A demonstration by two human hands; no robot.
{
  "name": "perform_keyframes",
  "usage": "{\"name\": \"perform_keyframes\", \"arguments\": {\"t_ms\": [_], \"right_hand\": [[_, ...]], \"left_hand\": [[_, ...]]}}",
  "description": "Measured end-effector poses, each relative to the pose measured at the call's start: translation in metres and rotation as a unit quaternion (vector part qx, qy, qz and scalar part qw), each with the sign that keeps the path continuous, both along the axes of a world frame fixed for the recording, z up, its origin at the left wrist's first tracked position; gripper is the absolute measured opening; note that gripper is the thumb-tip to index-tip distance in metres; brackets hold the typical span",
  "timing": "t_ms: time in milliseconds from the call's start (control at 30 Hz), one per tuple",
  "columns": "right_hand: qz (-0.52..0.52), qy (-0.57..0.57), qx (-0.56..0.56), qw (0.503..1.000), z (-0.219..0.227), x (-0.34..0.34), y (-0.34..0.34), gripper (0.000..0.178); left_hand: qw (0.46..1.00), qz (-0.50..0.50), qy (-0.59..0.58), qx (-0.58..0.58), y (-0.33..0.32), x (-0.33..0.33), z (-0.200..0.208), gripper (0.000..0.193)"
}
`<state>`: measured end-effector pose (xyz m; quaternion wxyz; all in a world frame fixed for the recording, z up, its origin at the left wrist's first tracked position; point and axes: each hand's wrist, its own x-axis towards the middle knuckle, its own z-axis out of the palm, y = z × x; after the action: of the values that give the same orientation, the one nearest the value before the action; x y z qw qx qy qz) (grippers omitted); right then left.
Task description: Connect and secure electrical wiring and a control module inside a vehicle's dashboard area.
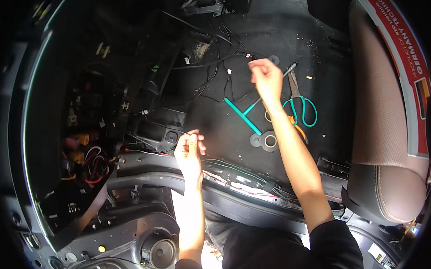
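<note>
My right hand [266, 78] is closed above the car floor, its fingers curled downward beside a thin black cable [236, 53] with a small white connector [249, 55]. Whether the fingers grip the cable is hidden. Over the door sill, my left hand [189, 147] is closed with the thumb against the fingers; anything between them is too small to name. Below the right hand lies a T-handle wrench [244, 115] with a teal grip, its shaft partly behind that hand. Teal-handled scissors [308, 111] lie to the right of my forearm.
Rolls of tape [270, 141] and an orange-handled tool [298, 129], half hidden by my right arm, lie on the black floor [210, 120]. Loose wires run along the sill [245, 181]. A leather seat [381, 128] bounds the right; an open dashboard with wiring [94, 162] fills the left.
</note>
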<state>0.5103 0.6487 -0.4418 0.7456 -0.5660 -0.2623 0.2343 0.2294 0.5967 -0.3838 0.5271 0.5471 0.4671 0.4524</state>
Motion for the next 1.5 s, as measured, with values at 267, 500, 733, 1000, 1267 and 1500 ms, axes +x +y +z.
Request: {"name": "perform_keyframes", "arguments": {"t_ms": [267,500,733,1000,1267,1500], "right_hand": [[-0.099,-0.348,-0.354,0.862,-0.018,0.032,0.012,0.054],[0.17,0.087,-0.023,0.981,-0.032,0.033,0.016,0.039],[0.355,0.306,0.219,0.856,-0.042,0.012,0.025,0.032],[0.234,0.188,0.132,0.945,-0.045,0.007,0.032,0.024],[0.181,0.128,0.157,0.962,-0.044,0.007,0.035,0.028],[0.019,-0.126,0.093,0.988,-0.034,0.006,0.031,0.028]], "left_hand": [[0.997,-0.004,-0.07,-0.014,0.011,0.005,-0.008,0.01],[0.995,-0.053,-0.08,0.012,0.053,0.042,-0.01,0.008],[0.993,-0.043,-0.107,0.022,0.11,0.101,-0.003,0.017],[0.986,-0.09,-0.124,0.07,0.141,0.158,-0.003,0.018],[0.976,-0.145,-0.108,0.122,0.155,0.179,-0.022,0.012],[0.974,-0.157,-0.144,0.076,0.166,0.177,-0.03,0.013]]}}
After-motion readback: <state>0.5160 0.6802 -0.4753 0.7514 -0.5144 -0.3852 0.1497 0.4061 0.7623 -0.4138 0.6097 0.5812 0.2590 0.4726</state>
